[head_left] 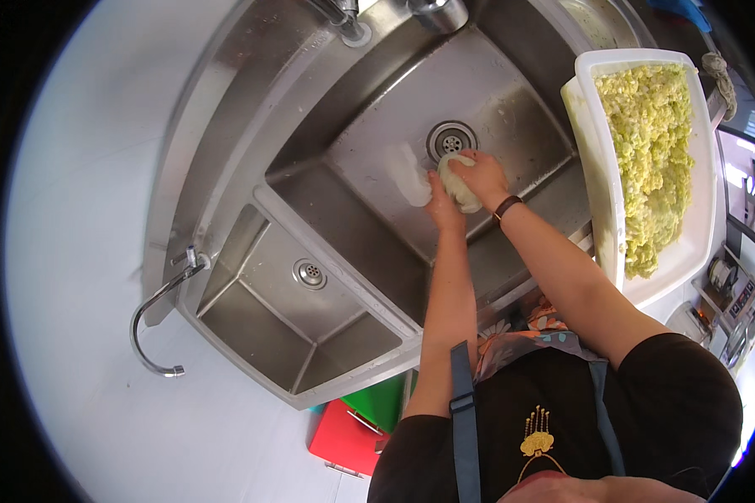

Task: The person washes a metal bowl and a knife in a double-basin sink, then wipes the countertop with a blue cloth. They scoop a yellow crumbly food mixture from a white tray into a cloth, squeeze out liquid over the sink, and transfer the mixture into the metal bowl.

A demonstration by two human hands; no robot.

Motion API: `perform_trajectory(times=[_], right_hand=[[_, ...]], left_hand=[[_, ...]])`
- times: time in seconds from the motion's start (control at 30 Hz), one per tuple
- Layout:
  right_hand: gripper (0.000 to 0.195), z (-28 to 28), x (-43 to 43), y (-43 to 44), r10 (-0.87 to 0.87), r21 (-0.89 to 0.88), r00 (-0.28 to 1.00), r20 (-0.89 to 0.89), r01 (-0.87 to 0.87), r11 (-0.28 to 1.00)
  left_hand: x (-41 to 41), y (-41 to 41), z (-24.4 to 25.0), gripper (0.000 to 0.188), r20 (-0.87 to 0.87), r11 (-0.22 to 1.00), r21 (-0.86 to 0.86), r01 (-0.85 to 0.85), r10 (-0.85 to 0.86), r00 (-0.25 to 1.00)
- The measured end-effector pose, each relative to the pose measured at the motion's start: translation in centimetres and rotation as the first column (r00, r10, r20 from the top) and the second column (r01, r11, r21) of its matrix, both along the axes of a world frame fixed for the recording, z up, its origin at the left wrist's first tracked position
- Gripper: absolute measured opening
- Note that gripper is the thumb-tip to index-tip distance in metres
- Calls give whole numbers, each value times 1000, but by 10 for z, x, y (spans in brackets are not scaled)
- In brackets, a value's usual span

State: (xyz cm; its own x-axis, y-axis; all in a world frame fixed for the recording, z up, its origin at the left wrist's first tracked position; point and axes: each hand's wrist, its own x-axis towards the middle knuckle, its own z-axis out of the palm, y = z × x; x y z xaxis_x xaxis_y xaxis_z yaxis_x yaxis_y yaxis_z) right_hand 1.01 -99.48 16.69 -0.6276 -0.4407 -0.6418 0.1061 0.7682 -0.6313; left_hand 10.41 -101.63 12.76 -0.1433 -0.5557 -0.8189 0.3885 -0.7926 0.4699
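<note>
Both of my hands are over the larger basin of a stainless steel sink, just below its drain strainer. Between them is a pale, whitish cloth bundle. My right hand presses on it from the right, with the fingers over its top. My left hand is against its left side. A translucent whitish thing, blurred, perhaps wet cloth or water, lies left of my left hand; I cannot tell whether that hand holds it.
A white plastic tub of chopped pale green vegetable stands right of the basin. A smaller basin and a curved faucet are at the left. Another tap rises at the back. Red and green objects stand below.
</note>
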Motion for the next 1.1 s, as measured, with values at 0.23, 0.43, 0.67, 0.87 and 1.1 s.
perform_trajectory(times=[0.23, 0.43, 0.67, 0.87, 1.1], right_hand=[[45, -41, 29, 10, 162, 125, 973, -166, -142, 982], [44, -95, 53, 23, 558, 313, 760, -333, -469, 826], [28, -86, 54, 7, 425, 404, 872, -242, -307, 862], [38, -102, 49, 1, 383, 435, 859, -341, -217, 874], [49, -99, 41, -14, 304, 430, 913, -273, -168, 887]], left_hand=[[12, 16, -58, 31, 384, 871, -352, 343, -199, 901], [29, 26, -104, 20, 431, 903, -329, 275, -115, 895], [33, 24, -144, 19, 723, 843, -62, 534, -331, 607], [12, 12, -113, 20, 759, 838, -200, 507, -194, 621], [13, 3, -96, 26, 847, 761, -8, 649, -339, 409]])
